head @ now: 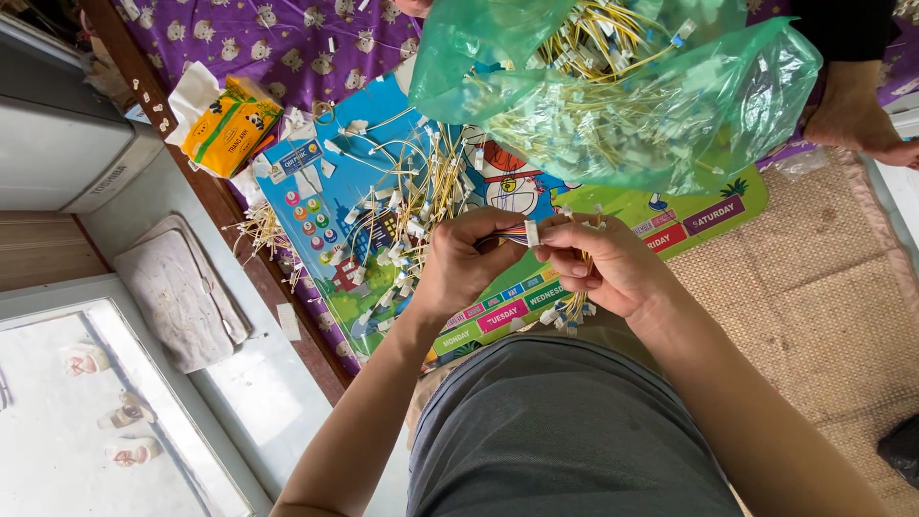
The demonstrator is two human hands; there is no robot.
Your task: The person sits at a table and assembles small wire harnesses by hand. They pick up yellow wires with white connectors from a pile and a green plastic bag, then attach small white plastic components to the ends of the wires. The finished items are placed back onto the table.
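My left hand point(466, 263) and my right hand point(605, 263) meet above a colourful children's board point(359, 182). Together they hold a small white connector point(530, 233) with a short band of multicoloured wires; the left pinches the wires, the right the connector. Under my right palm hangs a bundle of yellow wires with white plugs point(571, 308). A loose pile of yellow wires with white connectors point(407, 206) lies on the board just left of my left hand.
A green plastic bag point(622, 91) full of similar wires sits at the far side. An orange tissue pack point(230, 124) lies on the purple cloth at left. Another person's foot point(857, 120) rests on a woven mat point(814, 297) at right.
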